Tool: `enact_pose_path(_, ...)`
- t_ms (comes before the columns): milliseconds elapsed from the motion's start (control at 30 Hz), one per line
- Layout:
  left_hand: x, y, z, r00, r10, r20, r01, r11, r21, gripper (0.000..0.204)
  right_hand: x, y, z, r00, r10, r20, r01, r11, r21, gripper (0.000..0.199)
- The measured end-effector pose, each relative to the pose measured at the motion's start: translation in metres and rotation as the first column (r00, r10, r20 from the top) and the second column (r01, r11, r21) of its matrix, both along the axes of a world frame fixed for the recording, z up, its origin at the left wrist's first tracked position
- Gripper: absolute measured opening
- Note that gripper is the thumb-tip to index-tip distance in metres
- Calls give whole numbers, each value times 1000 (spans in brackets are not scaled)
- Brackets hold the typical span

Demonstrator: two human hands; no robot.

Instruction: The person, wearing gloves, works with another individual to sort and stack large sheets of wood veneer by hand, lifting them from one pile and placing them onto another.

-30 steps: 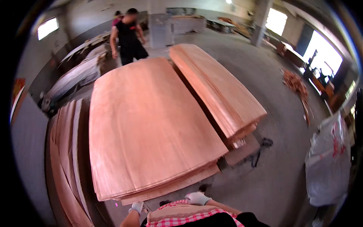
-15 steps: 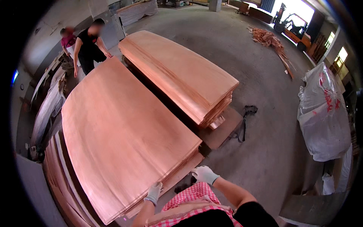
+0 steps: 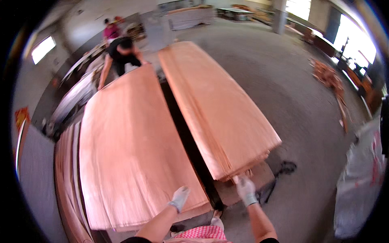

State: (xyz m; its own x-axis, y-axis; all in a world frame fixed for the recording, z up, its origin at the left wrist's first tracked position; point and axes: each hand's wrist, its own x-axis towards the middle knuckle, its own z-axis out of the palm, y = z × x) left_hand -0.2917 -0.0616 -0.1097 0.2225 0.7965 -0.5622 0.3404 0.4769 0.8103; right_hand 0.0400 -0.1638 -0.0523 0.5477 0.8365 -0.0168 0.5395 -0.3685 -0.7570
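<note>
My left hand [image 3: 179, 197], in a white glove, is over the near edge of the wide stack of wood veneer sheets [image 3: 125, 154]. Its fingers look stretched out and hold nothing I can see; whether it touches the top sheet I cannot tell. My right hand [image 3: 246, 190], also gloved, is at the near end of the narrower veneer stack [image 3: 219, 105], just below its top edge. Blur hides whether its fingers grip a sheet. A dark gap [image 3: 184, 137] separates the two stacks. At the wide stack's far end, a person in black [image 3: 121, 54] bends with arms down to its edge.
Another person in a dark pink top [image 3: 111, 30] is farther back. More sheets [image 3: 67, 174] stand along the left side. A black strap [image 3: 287, 167] lies on the floor beside the narrower stack. A plastic-wrapped bundle [image 3: 356, 190] stands at right; veneer scraps [image 3: 329, 79] lie far right.
Both hands have left the wide stack's near edge; my right hand has moved to the narrower stack. The view has shifted, and the far person in black has bent lower.
</note>
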Motion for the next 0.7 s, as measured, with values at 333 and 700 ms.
enact_pose_path(333,225,59,-6,896,-123,-426,95,992,-87,88,350,110,-75,879,-328,347,419,879,-230,61)
enact_pose_path(700,246,63,-20,923,-80,-376,25,989,-149,74,391,130,-76,980,-88,179,171,834,-524,70)
